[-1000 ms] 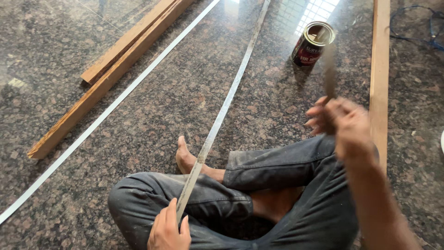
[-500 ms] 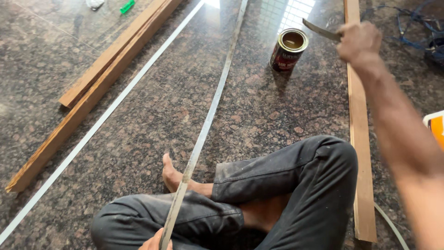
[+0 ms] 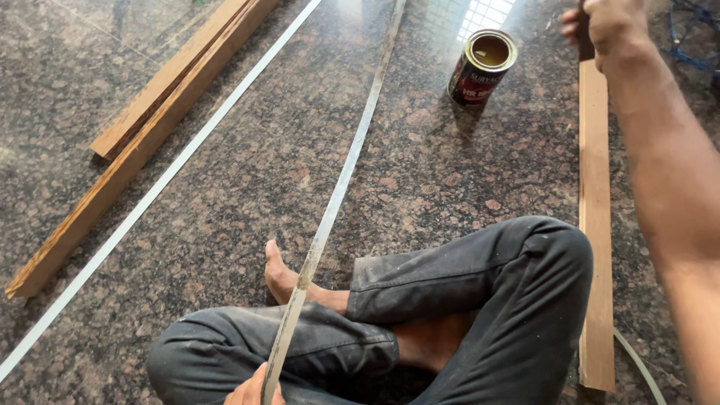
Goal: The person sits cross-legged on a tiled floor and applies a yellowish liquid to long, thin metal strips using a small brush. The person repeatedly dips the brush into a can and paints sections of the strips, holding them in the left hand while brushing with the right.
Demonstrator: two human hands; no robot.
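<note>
I sit cross-legged on a speckled granite floor. My left hand (image 3: 253, 390) at the bottom edge grips the near end of a long thin grey strip (image 3: 337, 195) that runs over my leg and away up the floor. My right hand (image 3: 609, 26) is stretched to the top right, closed on a dark flat tool (image 3: 584, 41) whose tip is hidden. It hovers over the far end of a long wooden plank (image 3: 596, 225). An open tin (image 3: 480, 67) with yellowish-brown liquid stands left of that hand.
Two long wooden battens (image 3: 142, 142) lie side by side at the left. A white strip (image 3: 172, 180) runs diagonally beside them. A blue cable (image 3: 697, 45) lies at the top right, and a curved pale strip (image 3: 637, 367) at the bottom right.
My right hand has swung with the tool from in front of my knee out to the top right, past the tin to the plank's far end. The left hand keeps its hold on the strip.
</note>
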